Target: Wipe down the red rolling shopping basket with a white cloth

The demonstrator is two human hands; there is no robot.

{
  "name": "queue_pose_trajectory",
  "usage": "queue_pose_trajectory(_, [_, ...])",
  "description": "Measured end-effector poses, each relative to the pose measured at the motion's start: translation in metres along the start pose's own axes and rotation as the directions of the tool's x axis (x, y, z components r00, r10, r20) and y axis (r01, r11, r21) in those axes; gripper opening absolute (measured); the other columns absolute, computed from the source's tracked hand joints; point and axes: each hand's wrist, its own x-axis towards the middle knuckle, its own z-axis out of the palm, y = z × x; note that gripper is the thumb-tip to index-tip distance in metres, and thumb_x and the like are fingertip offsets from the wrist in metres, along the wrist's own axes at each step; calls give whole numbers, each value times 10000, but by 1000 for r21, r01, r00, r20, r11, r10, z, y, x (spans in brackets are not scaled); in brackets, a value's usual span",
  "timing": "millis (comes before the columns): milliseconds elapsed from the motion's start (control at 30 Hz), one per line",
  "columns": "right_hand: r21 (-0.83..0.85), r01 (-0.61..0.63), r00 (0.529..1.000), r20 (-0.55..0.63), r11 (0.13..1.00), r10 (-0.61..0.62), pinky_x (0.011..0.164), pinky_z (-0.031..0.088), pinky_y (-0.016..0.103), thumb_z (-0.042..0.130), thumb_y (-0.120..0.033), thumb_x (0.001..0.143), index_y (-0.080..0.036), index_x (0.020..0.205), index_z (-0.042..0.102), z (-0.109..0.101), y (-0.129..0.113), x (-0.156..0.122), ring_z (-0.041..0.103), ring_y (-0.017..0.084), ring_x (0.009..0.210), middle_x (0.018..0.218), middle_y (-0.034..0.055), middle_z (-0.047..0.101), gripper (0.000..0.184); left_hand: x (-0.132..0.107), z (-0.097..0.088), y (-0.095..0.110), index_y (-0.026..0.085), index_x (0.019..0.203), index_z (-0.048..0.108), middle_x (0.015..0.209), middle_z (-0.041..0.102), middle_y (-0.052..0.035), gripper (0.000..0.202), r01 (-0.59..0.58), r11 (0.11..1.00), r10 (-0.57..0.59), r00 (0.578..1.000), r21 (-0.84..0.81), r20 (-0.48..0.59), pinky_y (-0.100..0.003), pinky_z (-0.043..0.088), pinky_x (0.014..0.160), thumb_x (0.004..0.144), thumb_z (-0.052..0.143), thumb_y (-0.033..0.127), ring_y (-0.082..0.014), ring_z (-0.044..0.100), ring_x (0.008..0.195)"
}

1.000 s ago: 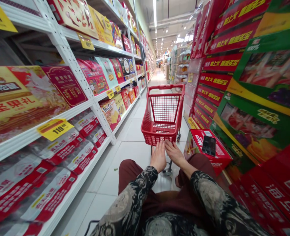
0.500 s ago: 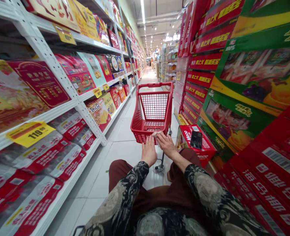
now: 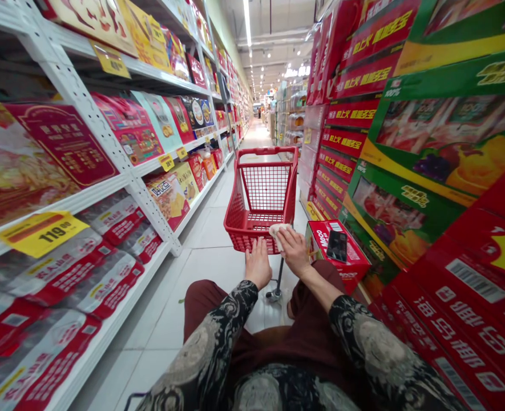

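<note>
Down a supermarket aisle (image 3: 252,134), left (image 3: 258,264) and right hands (image 3: 294,251) lie palm-down, apart, on a red cart's rim (image 3: 246,240).

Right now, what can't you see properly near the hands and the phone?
All in the head view:
The pale crumpled thing by the right hand: the hand covers part of it, so I cannot tell whether it is tissue or cloth.
The top of the red box: the black phone lying on it hides part of the print.
The far end of the aisle: too small to make out.
</note>
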Motion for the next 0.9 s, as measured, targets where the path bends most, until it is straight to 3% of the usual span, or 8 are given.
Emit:
queue_pose_trajectory(100, [-1, -23, 999, 32, 1000, 23, 985, 228, 412, 488, -127, 785, -173, 1283, 452, 9, 1, -8, 326, 235, 1278, 1328, 113, 473, 502, 0, 0, 2, 61, 1391, 155, 1495, 128, -142, 787, -6, 1000, 6, 1000, 17, 24, -492, 153, 1093, 654, 426, 101, -248, 97, 1375])
queue_pose_trajectory(267, [-35, -53, 960, 274, 998, 60, 941, 287, 423, 525, -93, 752, -173, 1217, 518, 35, -1, -46, 405, 259, 1222, 1295, 131, 504, 472, -5, 8, 7, 54, 1392, 154, 1496, 131, -129, 753, -82, 995, 77, 994, 64, 75, -476, 148, 1101, 691, 414, 139, -232, 102, 1375])
queue_pose_trajectory(333, [-27, -50, 955, 292, 998, 56, 928, 307, 416, 518, -86, 746, -181, 1208, 529, 34, -1, -50, 426, 262, 1202, 1283, 120, 518, 472, -5, 10, 7, 55, 1393, 150, 1498, 122, -127, 757, -99, 993, 92, 991, 65, 94, -482, 152, 1099, 690, 414, 145, -235, 96, 1376])
queue_pose_trajectory(533, [22, -55, 997, -57, 998, 56, 1004, 249, 410, 462, -114, 765, -173, 1261, 481, -2, 1, -3, 347, 236, 1273, 1313, 96, 492, 500, 3, 1, 0, 51, 1393, 153, 1499, 117, -130, 782, -27, 999, 27, 1000, 45, -4, -480, 130, 1103, 661, 421, 112, -245, 90, 1376])
queue_pose_trajectory(633, [32, -54, 993, -100, 998, 57, 1035, 203, 440, 442, -121, 782, -171, 1288, 449, -4, -5, 17, 292, 228, 1308, 1340, 104, 460, 508, 6, -4, -2, 45, 1394, 151, 1498, 113, -135, 790, 8, 999, -8, 1000, 37, -17, -480, 132, 1103, 656, 426, 110, -252, 98, 1374])
queue_pose_trajectory(733, [38, 22, 1000, 11, 999, -23, 1044, 187, 468, 458, -107, 787, -168, 1281, 456, 14, -14, 9, 278, 230, 1316, 1339, 112, 461, 497, 4, -3, -4, 59, 1400, 141, 1500, 112, -124, 786, 7, 999, -7, 1000, 43, 1, -474, 145, 1102, 669, 422, 123, -246, 87, 1376])
queue_pose_trajectory(900, [65, 120, 968, 213, 991, -131, 1013, 260, 484, 524, -88, 759, -167, 1236, 498, 42, -25, -26, 365, 239, 1269, 1292, 130, 507, 485, -3, 6, -12, 50, 1397, 156, 1497, 123, -130, 767, -35, 997, 32, 999, 74, 41, -478, 144, 1100, 685, 422, 152, -245, 91, 1376])
